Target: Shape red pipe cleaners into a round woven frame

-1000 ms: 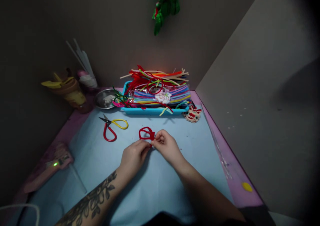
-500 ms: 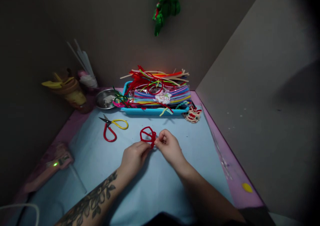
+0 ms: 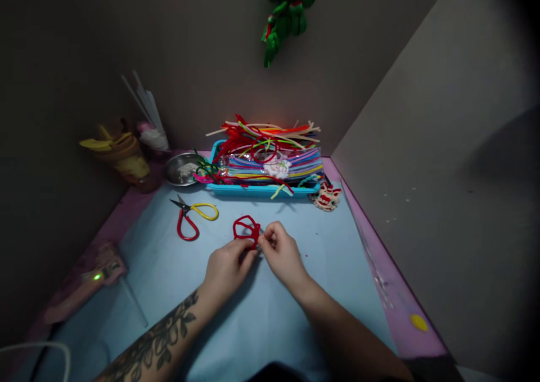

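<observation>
Loops of red craft wire [image 3: 255, 233] over the worktop [image 3: 413, 342]
Pinched low by left grip [image 3: 228, 263], presumably for steadiness, and at one side by right grip [image 3: 284, 256], likely for finer control.

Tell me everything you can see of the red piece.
The red piece is slender, fuzzy-looking strand bent into an open, rounded outline, crossed inside and bunched thicker at its right end. The left hand pinches its lower edge; the right hand is at its right side, its grip unclear. It is held over the blue sheet.
</observation>
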Action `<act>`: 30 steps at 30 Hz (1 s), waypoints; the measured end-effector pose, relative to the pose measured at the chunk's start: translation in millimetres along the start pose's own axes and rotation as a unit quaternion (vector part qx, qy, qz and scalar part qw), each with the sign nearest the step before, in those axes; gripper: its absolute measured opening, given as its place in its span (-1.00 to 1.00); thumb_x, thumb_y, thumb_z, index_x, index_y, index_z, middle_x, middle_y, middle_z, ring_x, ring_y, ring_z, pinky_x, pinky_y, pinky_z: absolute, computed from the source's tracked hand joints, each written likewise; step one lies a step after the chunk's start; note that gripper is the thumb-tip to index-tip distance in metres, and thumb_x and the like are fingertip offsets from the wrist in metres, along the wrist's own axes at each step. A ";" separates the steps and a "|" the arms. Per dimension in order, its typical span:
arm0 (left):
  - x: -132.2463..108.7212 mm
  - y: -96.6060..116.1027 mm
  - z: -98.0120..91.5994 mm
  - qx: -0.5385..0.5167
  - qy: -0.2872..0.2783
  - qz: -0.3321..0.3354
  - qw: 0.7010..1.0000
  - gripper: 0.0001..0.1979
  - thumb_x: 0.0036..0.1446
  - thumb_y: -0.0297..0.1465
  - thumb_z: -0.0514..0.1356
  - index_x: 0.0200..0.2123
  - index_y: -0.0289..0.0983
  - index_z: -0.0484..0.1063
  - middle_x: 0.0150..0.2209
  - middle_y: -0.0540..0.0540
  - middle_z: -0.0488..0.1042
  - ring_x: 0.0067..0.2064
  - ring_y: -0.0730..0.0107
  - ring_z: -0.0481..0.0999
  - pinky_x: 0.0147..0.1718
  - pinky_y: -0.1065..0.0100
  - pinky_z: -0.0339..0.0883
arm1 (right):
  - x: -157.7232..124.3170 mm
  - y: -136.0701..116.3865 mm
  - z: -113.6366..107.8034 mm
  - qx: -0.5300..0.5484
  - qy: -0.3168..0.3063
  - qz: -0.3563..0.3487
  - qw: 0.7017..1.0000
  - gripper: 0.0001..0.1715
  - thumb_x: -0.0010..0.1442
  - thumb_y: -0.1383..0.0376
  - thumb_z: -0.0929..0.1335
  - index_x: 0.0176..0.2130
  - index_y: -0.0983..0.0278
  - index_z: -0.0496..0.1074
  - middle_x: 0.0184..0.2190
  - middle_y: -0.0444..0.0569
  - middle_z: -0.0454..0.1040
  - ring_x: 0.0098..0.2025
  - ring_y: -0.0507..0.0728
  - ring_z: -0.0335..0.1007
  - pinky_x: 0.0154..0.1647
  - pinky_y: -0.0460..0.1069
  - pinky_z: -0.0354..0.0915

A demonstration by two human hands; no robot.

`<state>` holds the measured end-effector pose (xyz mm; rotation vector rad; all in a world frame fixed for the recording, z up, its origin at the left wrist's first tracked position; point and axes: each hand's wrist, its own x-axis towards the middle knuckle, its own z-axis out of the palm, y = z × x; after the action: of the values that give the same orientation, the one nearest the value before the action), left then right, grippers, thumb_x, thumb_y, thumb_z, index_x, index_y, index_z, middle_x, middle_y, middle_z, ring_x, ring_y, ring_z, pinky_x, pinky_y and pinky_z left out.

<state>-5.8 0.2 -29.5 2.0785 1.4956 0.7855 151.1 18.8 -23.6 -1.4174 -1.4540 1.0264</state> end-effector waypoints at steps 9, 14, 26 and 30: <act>1.8 1.3 0.3 -0.036 -0.013 -0.026 0.999 -0.82 0.24 -0.35 0.12 -0.25 -0.24 0.52 -0.27 -0.08 0.60 -0.27 0.33 0.55 -0.29 0.37 0.33 | -1.6 5.0 8.8 0.042 0.035 0.008 0.998 -0.85 0.09 0.26 0.30 -0.38 0.18 0.16 -0.47 -0.18 0.36 -0.43 0.07 0.33 -0.38 -0.04 0.25; 1.8 3.6 0.6 -0.062 0.002 -0.020 0.998 -0.83 0.23 -0.37 0.13 -0.25 -0.25 0.53 -0.29 -0.08 0.60 -0.27 0.35 0.55 -0.27 0.38 0.34 | -4.7 3.4 14.9 0.062 0.076 0.006 0.995 -0.86 0.11 0.29 0.28 -0.36 0.17 0.14 -0.46 -0.19 0.36 -0.41 0.07 0.33 -0.35 -0.03 0.26; 2.5 5.0 -1.5 -0.065 0.021 -0.029 0.997 -0.81 0.22 -0.34 0.12 -0.27 -0.24 0.53 -0.31 -0.08 0.59 -0.33 0.35 0.52 -0.31 0.37 0.33 | -3.1 5.8 17.4 0.093 0.086 0.002 0.992 -0.78 0.12 0.33 0.30 -0.30 0.17 0.10 -0.47 -0.23 0.36 -0.42 0.05 0.34 -0.33 -0.04 0.29; 6.6 0.2 -3.2 -0.106 0.048 -0.083 0.990 -0.80 0.21 -0.29 0.13 -0.32 -0.26 0.50 -0.38 -0.05 0.56 -0.40 0.38 0.48 -0.38 0.40 0.30 | -5.0 1.2 5.4 -0.047 0.097 -0.105 0.989 -0.93 0.19 0.32 0.30 -0.25 0.21 0.30 -0.28 -0.04 0.44 -0.19 0.13 0.38 -0.16 0.04 0.31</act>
<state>-6.2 6.6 -25.8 1.7586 1.5396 0.9467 146.4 13.8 -26.5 -1.3561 -1.4859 0.6773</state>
